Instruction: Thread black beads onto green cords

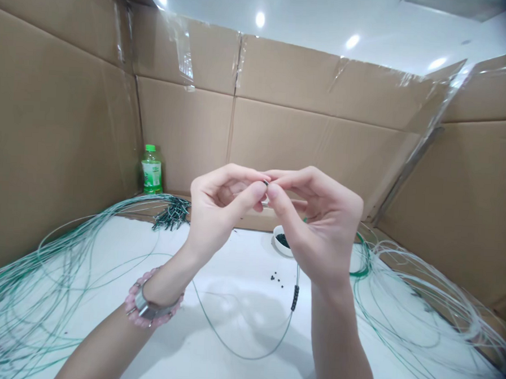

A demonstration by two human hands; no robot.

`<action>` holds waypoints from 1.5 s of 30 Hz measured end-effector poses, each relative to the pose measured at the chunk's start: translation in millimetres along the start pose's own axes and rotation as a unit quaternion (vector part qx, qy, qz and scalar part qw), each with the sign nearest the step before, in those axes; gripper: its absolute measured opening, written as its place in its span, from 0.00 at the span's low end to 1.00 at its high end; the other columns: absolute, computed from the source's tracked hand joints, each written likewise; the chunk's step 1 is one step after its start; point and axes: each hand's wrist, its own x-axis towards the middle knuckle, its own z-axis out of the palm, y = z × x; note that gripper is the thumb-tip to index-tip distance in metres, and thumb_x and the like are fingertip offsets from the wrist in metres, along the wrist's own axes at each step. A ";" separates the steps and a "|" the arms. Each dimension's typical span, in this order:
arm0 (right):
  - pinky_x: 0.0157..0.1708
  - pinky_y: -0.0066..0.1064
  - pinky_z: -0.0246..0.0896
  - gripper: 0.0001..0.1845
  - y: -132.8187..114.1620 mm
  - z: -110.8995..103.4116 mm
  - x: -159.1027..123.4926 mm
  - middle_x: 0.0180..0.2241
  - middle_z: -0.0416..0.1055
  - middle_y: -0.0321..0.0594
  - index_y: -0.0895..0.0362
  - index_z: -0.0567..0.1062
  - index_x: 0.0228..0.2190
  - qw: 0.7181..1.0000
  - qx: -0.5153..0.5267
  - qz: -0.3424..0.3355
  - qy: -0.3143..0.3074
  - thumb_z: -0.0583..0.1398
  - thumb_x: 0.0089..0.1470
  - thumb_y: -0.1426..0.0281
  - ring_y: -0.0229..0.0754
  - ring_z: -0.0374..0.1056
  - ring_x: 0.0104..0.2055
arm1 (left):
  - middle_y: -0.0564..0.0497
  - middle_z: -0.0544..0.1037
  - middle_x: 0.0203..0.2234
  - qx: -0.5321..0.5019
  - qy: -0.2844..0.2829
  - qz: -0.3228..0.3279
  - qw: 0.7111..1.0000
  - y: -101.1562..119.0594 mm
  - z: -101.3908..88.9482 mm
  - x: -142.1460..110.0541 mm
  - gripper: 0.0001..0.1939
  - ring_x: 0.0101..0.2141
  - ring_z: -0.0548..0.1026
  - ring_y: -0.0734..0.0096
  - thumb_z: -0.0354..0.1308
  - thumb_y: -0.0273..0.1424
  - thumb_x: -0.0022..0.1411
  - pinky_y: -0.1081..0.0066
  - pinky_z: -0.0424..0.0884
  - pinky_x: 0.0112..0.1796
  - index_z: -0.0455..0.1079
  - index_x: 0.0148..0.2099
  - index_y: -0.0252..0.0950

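My left hand (218, 202) and my right hand (321, 227) meet in front of me, raised above the table, both in a thumb-and-finger pinch. A tiny black bead (266, 183) shows at the left fingertips, touching or nearly touching the right ones. A thin greenish cord (244, 357) hangs in a loop and rises toward my right hand, which appears to pinch it; its end is hidden by the fingers. Several black beads (295, 298) sit threaded in a row on that cord. Behind my right hand stands a white bowl (277, 246) of dark beads, partly covered by it.
Several loose beads (278, 279) lie on the white table (229, 318). Long green and clear cords (57, 270) spread at the left, ending in a dark bunch (172, 213); more coils (426, 283) lie right. A green bottle (152, 172) stands by the cardboard wall (277, 131).
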 end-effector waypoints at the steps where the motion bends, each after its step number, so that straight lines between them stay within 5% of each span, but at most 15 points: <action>1: 0.29 0.23 0.74 0.05 -0.5 0.9 -0.1 0.33 0.76 0.34 0.55 0.73 0.28 1.000 0.000 0.000 0.005 0.60 0.52 0.76 0.33 0.73 0.31 | 0.57 0.79 0.24 -0.003 0.001 0.002 1.000 0.1 0.6 -0.3 0.01 0.21 0.74 0.84 0.63 0.29 0.56 0.83 0.72 0.25 0.76 0.33 0.39; 21: 0.29 0.26 0.75 0.07 -12.4 -6.9 0.8 0.28 0.75 0.33 0.57 0.74 0.26 0.996 -0.092 -0.014 -0.001 0.60 0.47 0.80 0.35 0.73 0.30 | 0.56 0.80 0.24 0.008 -0.007 -0.021 1.000 1.4 0.8 0.0 0.02 0.22 0.76 0.82 0.64 0.30 0.55 0.83 0.74 0.26 0.75 0.32 0.37; 30: 0.31 0.24 0.75 0.07 -11.4 -12.9 -2.4 0.25 0.73 0.31 0.56 0.75 0.28 0.981 -0.185 -0.061 -0.013 0.60 0.50 0.79 0.33 0.71 0.28 | 0.55 0.79 0.24 0.150 -0.025 0.037 0.988 9.0 0.5 0.2 0.01 0.23 0.76 0.80 0.63 0.25 0.54 0.83 0.74 0.26 0.76 0.31 0.36; 39: 0.32 0.25 0.75 0.07 -5.2 -14.3 0.0 0.27 0.76 0.30 0.53 0.77 0.29 0.997 -0.077 0.013 -0.022 0.62 0.50 0.77 0.34 0.74 0.30 | 0.54 0.80 0.24 0.188 -0.017 0.073 0.979 9.1 -1.4 -1.6 0.04 0.23 0.77 0.79 0.60 0.27 0.57 0.81 0.75 0.26 0.76 0.32 0.35; 45: 0.32 0.24 0.75 0.08 0.0 -4.4 0.4 0.28 0.76 0.30 0.52 0.78 0.29 0.997 -0.079 -0.015 0.010 0.61 0.52 0.77 0.33 0.73 0.30 | 0.57 0.79 0.22 0.171 0.042 0.080 0.981 4.1 0.9 -0.1 0.03 0.22 0.76 0.81 0.62 0.25 0.55 0.83 0.74 0.25 0.76 0.30 0.36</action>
